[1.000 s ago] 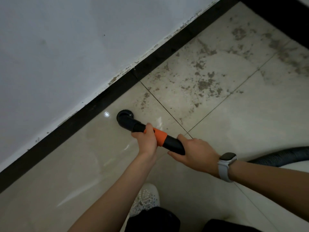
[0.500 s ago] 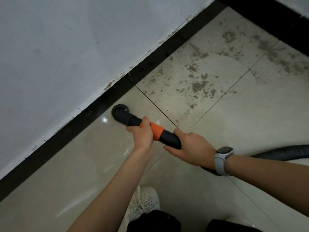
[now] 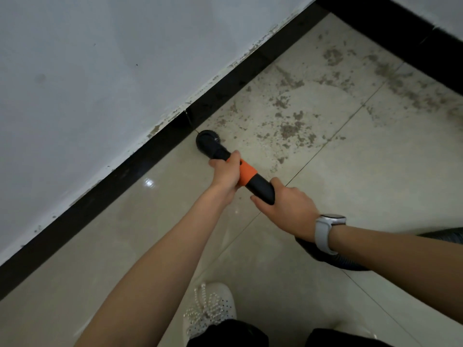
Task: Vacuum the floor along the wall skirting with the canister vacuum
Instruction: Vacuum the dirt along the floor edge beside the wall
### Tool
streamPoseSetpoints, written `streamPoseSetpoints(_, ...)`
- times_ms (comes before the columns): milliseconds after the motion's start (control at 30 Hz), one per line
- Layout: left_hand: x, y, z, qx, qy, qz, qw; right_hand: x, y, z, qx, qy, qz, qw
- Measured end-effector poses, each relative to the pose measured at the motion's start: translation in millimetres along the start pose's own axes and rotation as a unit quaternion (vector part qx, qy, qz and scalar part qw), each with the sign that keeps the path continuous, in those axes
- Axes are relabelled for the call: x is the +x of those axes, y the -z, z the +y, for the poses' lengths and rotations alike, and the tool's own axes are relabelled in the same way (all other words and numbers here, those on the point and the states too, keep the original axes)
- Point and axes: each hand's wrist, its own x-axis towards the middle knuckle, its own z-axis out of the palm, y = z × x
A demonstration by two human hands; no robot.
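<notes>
A black vacuum wand with an orange band (image 3: pixel 246 175) ends in a round brush head (image 3: pixel 208 141) that sits on the beige tiled floor (image 3: pixel 350 171), right against the black skirting (image 3: pixel 140 169) at a tile joint. My left hand (image 3: pixel 225 171) grips the wand just behind the brush. Further back on the black handle, my right hand (image 3: pixel 285 204) curls round it, a pale watch on its wrist. The ribbed black hose (image 3: pixel 333 259) runs out from under my right wrist toward the right edge. The canister is out of view.
Patches of grey-brown dirt (image 3: pixel 290 126) cover the tile to the right of the brush, up to a second skirting (image 3: pixel 400 33) at the corner. A white wall (image 3: pixel 100 71) rises above. My white shoe (image 3: pixel 213 306) stands near the bottom.
The brush head has slid right along the skirting, from the clean tile to the tile joint at the edge of the dirty patch. Both hands kept their hold.
</notes>
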Motion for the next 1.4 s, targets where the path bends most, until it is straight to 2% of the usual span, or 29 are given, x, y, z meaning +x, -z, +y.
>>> streamPoseSetpoints(67,0,-2,-1,0.004,-0.012,0.008,1.000,0,2,2,-0.002,0.007,0.003,1.000)
streamPoseSetpoints(167,4,16,-6,-0.020,-0.043,0.068,0.997,3,2,-7,-0.037,0.061,-0.003,0.997)
streamPoseSetpoints(233,12,29,-5,-0.045,-0.042,0.076,0.995,10,-2,-16,-0.049,0.085,-0.010,0.995)
streamPoseSetpoints(500,15,21,-7,-0.041,-0.041,0.045,0.997,17,-2,-9,-0.024,0.063,-0.024,0.997)
streamPoseSetpoints(967,-28,-2,-67,0.027,-0.014,-0.023,0.999,-55,-13,39,-0.010,-0.026,-0.060,0.998)
streamPoseSetpoints(1133,-31,17,-62,0.022,-0.016,0.021,0.999,-47,-19,25,-0.019,0.019,-0.076,0.997)
streamPoseSetpoints(1267,-34,38,-53,0.021,-0.012,-0.008,1.000,-31,-31,-3,-0.024,0.079,-0.057,0.995)
streamPoseSetpoints(1400,-37,47,-57,0.032,-0.017,-0.021,0.999,-24,-39,-15,-0.044,0.091,-0.045,0.994)
